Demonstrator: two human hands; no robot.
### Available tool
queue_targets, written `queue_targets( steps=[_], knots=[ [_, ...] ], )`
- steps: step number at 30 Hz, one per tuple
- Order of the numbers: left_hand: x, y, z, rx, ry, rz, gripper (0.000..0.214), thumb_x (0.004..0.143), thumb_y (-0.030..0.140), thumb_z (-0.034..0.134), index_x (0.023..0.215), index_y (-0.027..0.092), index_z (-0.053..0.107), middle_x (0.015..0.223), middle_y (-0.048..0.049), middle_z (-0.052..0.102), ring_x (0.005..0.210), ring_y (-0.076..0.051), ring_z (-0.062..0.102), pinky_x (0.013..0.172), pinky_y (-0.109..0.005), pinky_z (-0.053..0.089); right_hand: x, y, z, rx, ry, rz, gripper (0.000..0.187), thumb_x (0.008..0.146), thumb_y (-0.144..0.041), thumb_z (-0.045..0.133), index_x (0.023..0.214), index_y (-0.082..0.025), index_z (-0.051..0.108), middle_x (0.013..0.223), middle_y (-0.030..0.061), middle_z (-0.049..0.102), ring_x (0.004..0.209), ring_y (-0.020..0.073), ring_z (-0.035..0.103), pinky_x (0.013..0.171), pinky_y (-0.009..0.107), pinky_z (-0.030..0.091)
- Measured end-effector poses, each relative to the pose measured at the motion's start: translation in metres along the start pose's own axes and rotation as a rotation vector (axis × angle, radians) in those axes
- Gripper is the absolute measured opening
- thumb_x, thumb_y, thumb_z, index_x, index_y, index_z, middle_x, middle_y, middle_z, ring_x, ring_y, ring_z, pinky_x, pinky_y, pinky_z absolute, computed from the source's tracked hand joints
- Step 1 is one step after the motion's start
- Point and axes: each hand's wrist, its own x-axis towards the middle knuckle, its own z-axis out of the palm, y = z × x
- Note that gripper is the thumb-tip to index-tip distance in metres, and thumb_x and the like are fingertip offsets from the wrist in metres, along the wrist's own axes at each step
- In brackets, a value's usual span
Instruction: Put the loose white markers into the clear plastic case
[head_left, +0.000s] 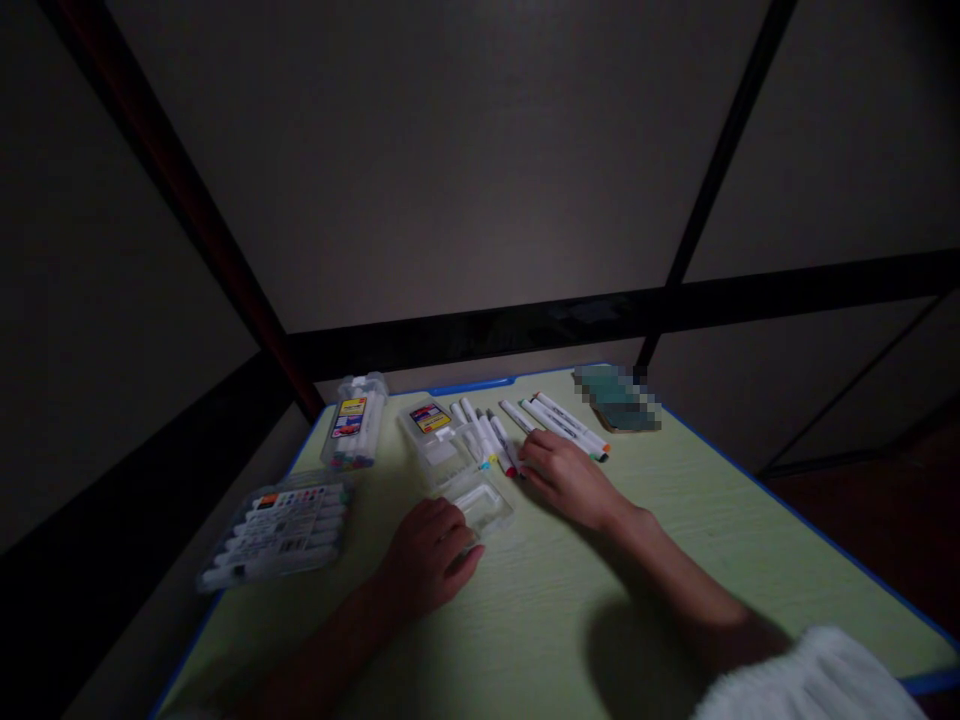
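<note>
My left hand [427,550] rests on the pale green table [675,540], fingers curled against the near edge of an open clear plastic marker case [465,480]. My right hand [566,475] lies just right of that case, its fingertips on the loose white markers [487,435] spread in a row behind the case. More loose markers [566,425] lie further right. Whether either hand grips anything is too dark to tell.
Two full clear marker packs sit at the left: one upright near the back [354,420], one flat near the left edge [281,530]. A blurred greenish object [616,397] lies at the back right. Dark walls and beams surround the table.
</note>
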Motion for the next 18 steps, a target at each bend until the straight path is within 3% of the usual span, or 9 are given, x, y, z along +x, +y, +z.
queue_targets(
  steps=[11,18],
  knots=[
    [-0.002,-0.009,0.005,0.134,-0.013,-0.179,0.017,0.076,0.011,0.052,0.060,0.017,0.047,0.063,-0.0018,0.049,0.064,-0.015,0.046,0.060,-0.029,0.039,0.005,-0.007,0.025,0.104,0.097,-0.007,0.018,0.087,-0.022,0.042,0.097,-0.016,0.056,0.105,0.0111,0.054,0.098,0.0228,0.048,0.081,0.036,0.040],
    [0.003,-0.005,-0.003,0.066,0.190,-0.125,0.011,0.077,0.010,0.052,0.068,0.017,0.050,0.065,-0.0017,0.051,0.064,-0.014,0.046,0.060,-0.028,0.039,0.008,-0.014,0.028,0.069,0.107,0.007,0.029,0.086,-0.027,0.046,0.113,-0.021,0.055,0.124,0.0118,0.047,0.117,0.0258,0.038,0.096,0.044,0.031]
  ],
)
